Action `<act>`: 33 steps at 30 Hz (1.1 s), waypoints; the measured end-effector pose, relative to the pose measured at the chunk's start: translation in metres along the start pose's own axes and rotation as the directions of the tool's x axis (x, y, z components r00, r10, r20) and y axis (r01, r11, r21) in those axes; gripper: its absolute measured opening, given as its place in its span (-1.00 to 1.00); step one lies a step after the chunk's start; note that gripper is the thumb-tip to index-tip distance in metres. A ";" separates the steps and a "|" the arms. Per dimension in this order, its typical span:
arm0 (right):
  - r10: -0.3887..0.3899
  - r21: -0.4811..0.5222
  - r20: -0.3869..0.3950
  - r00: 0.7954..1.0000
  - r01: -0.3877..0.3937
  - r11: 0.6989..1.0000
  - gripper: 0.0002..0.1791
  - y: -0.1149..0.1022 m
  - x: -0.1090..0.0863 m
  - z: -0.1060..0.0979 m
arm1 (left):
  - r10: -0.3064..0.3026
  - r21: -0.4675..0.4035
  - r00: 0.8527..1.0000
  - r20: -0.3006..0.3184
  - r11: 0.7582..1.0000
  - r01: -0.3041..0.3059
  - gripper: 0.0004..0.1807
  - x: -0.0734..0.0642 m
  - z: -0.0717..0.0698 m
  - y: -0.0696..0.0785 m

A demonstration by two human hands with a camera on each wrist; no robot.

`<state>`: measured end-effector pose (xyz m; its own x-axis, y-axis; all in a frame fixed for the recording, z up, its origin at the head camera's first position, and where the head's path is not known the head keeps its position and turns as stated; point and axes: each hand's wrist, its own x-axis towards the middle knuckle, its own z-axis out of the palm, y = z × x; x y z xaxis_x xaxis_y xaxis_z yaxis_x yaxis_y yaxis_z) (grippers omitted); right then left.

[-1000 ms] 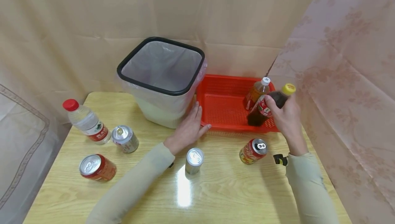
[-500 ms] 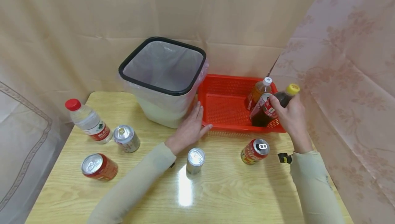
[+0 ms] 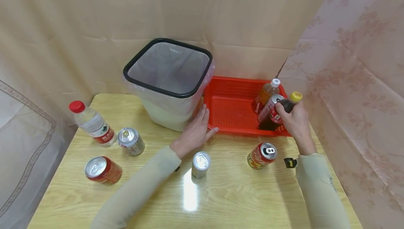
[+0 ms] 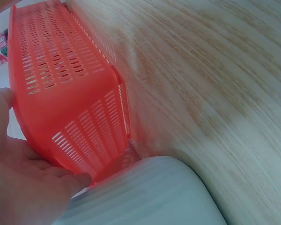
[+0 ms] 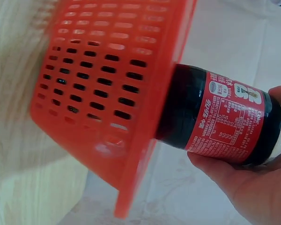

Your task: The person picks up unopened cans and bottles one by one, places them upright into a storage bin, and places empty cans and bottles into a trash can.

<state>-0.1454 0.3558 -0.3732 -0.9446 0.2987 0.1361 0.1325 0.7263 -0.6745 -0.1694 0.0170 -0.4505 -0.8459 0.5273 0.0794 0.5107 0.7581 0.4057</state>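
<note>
My right hand (image 3: 297, 125) grips a dark cola bottle (image 3: 268, 124) with a yellow cap, thumb and fingers around its upper part. The bottle leans to the right in the right end of the red plastic basket (image 3: 233, 112). In the right wrist view, the red label (image 5: 229, 119) shows above the basket rim, the bottle's base hidden behind the perforated wall. Beside it in the basket stand a pink can (image 3: 267, 110) and a white-capped amber drink bottle (image 3: 264, 95). My left hand (image 3: 195, 130), fingers extended, touches the basket's left front corner, next to the bin.
A lined bin (image 3: 167, 111) with a black rim stands left of the basket. Leftward are a red-capped water bottle (image 3: 94, 125), a silver can (image 3: 130, 142) and a red can (image 3: 103, 170). Near the front stand another silver can (image 3: 200, 164) and a red-yellow can (image 3: 262, 155).
The cola bottle has shifted slightly right and then lower into the basket in my right hand. The pink can beside it has come into view. My left hand stays at the basket corner.
</note>
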 end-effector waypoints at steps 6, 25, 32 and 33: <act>-0.008 -0.024 0.000 1.000 0.008 1.000 -0.28 0.008 0.005 0.003 | 0.011 0.022 1.000 -0.007 1.000 -0.011 -0.04 0.000 0.000 0.000; -0.051 0.164 0.018 0.999 0.047 0.985 -0.09 0.026 0.000 0.006 | -0.040 -0.057 0.999 0.012 0.998 0.040 -0.02 -0.001 0.003 -0.003; -0.163 0.125 -0.083 0.983 0.173 0.977 -0.30 0.045 -0.009 -0.007 | -0.031 -0.038 0.999 0.015 0.999 0.032 -0.02 0.001 0.002 -0.002; -0.195 0.083 -0.098 0.976 0.203 0.976 -0.31 0.051 -0.010 -0.009 | -0.027 -0.039 1.000 0.013 0.999 0.028 -0.02 0.001 0.002 -0.001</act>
<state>-0.1271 0.3950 -0.4024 -0.9183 0.2108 0.3350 -0.0871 0.7181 -0.6904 -0.1708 0.0174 -0.4526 -0.8575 0.5114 0.0568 0.4807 0.7569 0.4426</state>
